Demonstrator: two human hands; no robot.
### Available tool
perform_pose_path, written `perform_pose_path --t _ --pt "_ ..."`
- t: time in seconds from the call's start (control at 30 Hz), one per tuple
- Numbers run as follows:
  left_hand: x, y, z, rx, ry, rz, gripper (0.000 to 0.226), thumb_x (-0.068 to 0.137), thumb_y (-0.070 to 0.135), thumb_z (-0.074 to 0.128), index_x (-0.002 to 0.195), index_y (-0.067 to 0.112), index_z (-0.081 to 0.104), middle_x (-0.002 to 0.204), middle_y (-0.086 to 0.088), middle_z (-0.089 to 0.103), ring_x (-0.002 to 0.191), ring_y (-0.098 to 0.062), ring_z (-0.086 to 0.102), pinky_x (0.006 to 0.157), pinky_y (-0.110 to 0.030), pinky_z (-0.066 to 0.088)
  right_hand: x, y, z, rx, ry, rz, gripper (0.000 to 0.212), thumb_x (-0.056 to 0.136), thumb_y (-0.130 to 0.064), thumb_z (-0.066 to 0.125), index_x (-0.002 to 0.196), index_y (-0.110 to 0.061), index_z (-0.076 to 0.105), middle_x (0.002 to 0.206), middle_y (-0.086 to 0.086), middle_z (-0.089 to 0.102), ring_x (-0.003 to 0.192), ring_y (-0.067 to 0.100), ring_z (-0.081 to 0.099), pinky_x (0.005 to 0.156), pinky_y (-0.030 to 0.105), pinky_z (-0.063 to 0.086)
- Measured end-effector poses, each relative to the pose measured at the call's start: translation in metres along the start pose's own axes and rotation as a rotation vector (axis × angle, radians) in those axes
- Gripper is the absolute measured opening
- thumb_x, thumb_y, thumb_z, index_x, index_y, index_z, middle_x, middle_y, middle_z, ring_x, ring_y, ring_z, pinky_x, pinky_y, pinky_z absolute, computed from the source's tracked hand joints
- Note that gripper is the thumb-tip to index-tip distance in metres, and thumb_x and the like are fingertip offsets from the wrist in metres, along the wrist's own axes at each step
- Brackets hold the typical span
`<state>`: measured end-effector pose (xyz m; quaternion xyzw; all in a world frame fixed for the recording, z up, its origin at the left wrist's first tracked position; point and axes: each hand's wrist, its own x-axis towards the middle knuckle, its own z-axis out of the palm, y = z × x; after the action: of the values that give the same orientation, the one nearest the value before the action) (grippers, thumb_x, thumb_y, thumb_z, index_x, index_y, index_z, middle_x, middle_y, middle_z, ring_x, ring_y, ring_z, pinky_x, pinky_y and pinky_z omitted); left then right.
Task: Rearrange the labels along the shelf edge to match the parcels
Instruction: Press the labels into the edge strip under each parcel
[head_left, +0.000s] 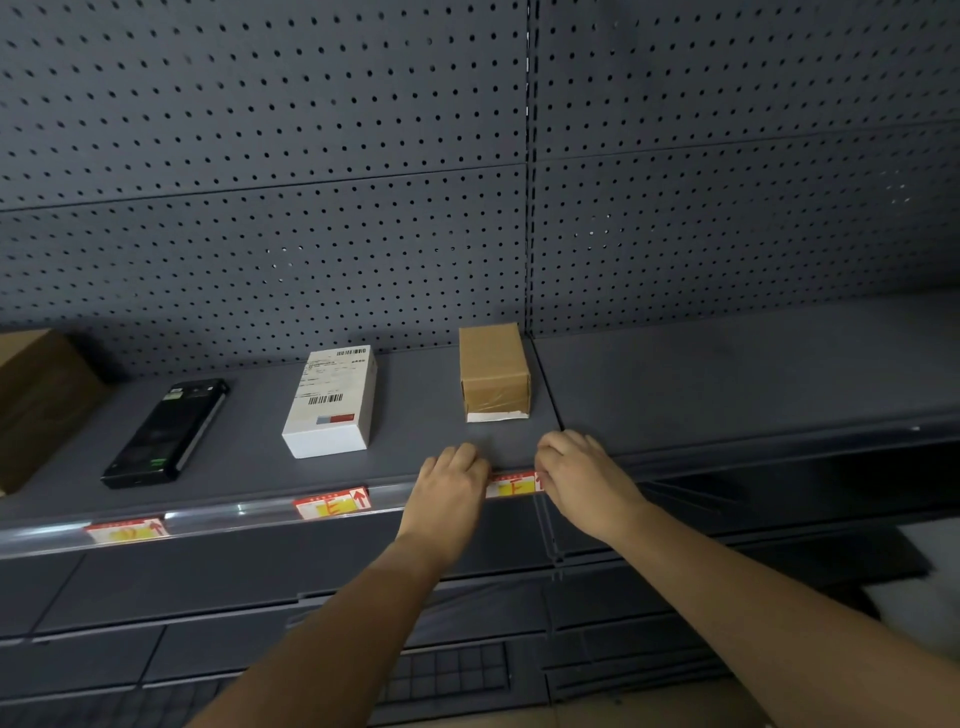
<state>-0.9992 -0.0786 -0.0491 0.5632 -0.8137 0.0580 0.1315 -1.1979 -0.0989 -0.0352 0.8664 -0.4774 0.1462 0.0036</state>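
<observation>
Three parcels stand on the grey shelf (426, 415): a black flat box (166, 431) at left, a white box with barcodes (332, 405) in the middle, a small brown cardboard box (494, 371) at right. Three red-and-yellow labels sit in the clear strip along the shelf edge: one (127, 530) below the black box, one marked E (332, 503) below the white box, one marked F (514, 484) below the brown box. My left hand (449, 486) and my right hand (576, 473) rest on the edge at either end of the F label, fingers curled onto it.
A large brown carton (36, 400) stands at the far left of the shelf. A grey pegboard wall (363, 208) backs the shelf. The shelf section to the right (727, 374) holds nothing. Lower shelves (260, 597) lie beneath.
</observation>
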Motion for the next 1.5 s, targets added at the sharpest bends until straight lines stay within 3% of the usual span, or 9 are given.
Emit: perform_pose_path --t 0.37,0.53,0.7,0.97,1.13,1.5 --pt "0.001 0.002 0.005 -0.070 0.024 -0.039 0.022 0.091 0.013 0.061 0.113 0.017 0.062 0.115 -0.003 0.057 0.104 -0.019 0.052 0.095 -0.031 0.042 -0.003 0.002 0.004 0.032 0.002 0.009 0.013 0.092 -0.008 0.063 0.103 -0.011 0.069 0.108 0.001 0.060 0.100 0.015 0.055 0.085 0.025 0.049" --pt "0.001 0.006 -0.002 -0.058 0.026 -0.040 0.021 0.092 0.014 0.059 0.112 0.017 0.061 0.115 -0.003 0.057 0.105 -0.020 0.051 0.094 -0.032 0.040 -0.003 0.002 -0.001 0.062 0.033 0.031 0.010 0.093 -0.013 0.061 0.096 -0.011 0.070 0.105 0.000 0.060 0.098 0.017 0.056 0.086 0.030 0.050" --pt "-0.028 -0.027 -0.036 -0.002 0.057 -0.125 0.024 0.083 0.013 0.066 0.106 0.020 0.060 0.109 -0.002 0.057 0.101 -0.022 0.052 0.089 -0.035 0.040 0.016 -0.039 -0.015 0.153 0.106 -0.007 0.006 0.089 -0.019 0.064 0.086 -0.016 0.068 0.100 -0.003 0.059 0.096 0.017 0.053 0.087 0.033 0.048" --pt "-0.087 -0.129 -0.072 0.079 0.099 -0.319 0.011 0.086 0.018 0.063 0.095 0.021 0.068 0.101 0.002 0.060 0.095 -0.022 0.054 0.078 -0.036 0.041 0.060 -0.143 -0.003 0.181 0.027 -0.079 0.011 0.094 -0.028 0.060 0.097 -0.019 0.067 0.103 -0.005 0.057 0.096 0.015 0.052 0.090 0.033 0.047" --pt "-0.102 -0.173 -0.063 0.045 0.064 -0.230 0.015 0.091 0.025 0.060 0.104 0.025 0.069 0.109 0.004 0.059 0.102 -0.018 0.052 0.086 -0.034 0.039 0.079 -0.185 0.019 0.152 -0.005 -0.020 0.013 0.095 -0.026 0.060 0.105 -0.020 0.066 0.108 -0.006 0.057 0.098 0.011 0.052 0.092 0.030 0.048" --pt "-0.103 -0.201 -0.048 -0.092 0.079 -0.062 0.015 0.095 0.023 0.054 0.104 0.026 0.065 0.109 0.005 0.059 0.101 -0.017 0.052 0.086 -0.031 0.038 0.084 -0.202 0.039 0.091 0.009 0.106 0.017 0.098 -0.023 0.057 0.109 -0.017 0.068 0.109 -0.002 0.063 0.101 0.011 0.056 0.089 0.022 0.043"
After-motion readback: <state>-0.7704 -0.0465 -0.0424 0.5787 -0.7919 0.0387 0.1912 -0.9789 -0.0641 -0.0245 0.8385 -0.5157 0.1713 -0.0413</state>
